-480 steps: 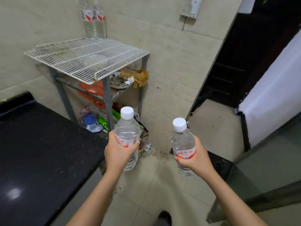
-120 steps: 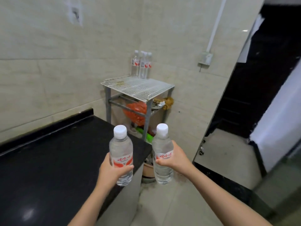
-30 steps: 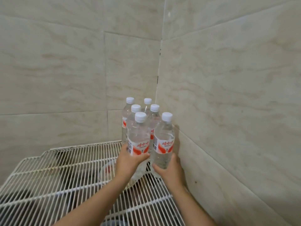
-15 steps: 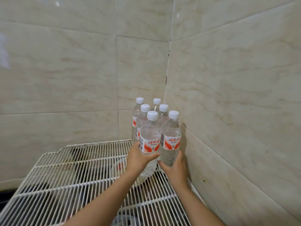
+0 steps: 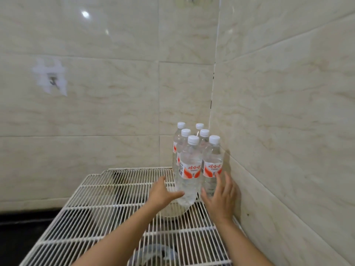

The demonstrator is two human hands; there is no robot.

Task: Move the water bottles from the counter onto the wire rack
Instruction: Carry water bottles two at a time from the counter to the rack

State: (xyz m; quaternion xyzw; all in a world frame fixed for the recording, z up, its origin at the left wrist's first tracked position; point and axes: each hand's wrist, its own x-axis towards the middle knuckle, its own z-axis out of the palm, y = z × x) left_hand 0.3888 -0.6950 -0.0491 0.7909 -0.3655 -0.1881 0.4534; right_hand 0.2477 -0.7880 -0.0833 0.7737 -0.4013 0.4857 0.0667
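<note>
Six clear plastic white-capped water bottles (image 5: 189, 169) stand upright in the wall corner of the white wire rack (image 5: 107, 204), the front pair between left grip (image 5: 163, 194) and right grip (image 5: 221, 198), both spread-fingered, holding nothing

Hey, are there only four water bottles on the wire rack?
No, six capped water bottles stand upright in the wire rack's back corner.

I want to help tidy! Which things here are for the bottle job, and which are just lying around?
For the job: six water bottles, the wire rack under them, left hand, right hand, both open.

Just lying about: pale bowl beneath the rack, hook on the wall.
</note>
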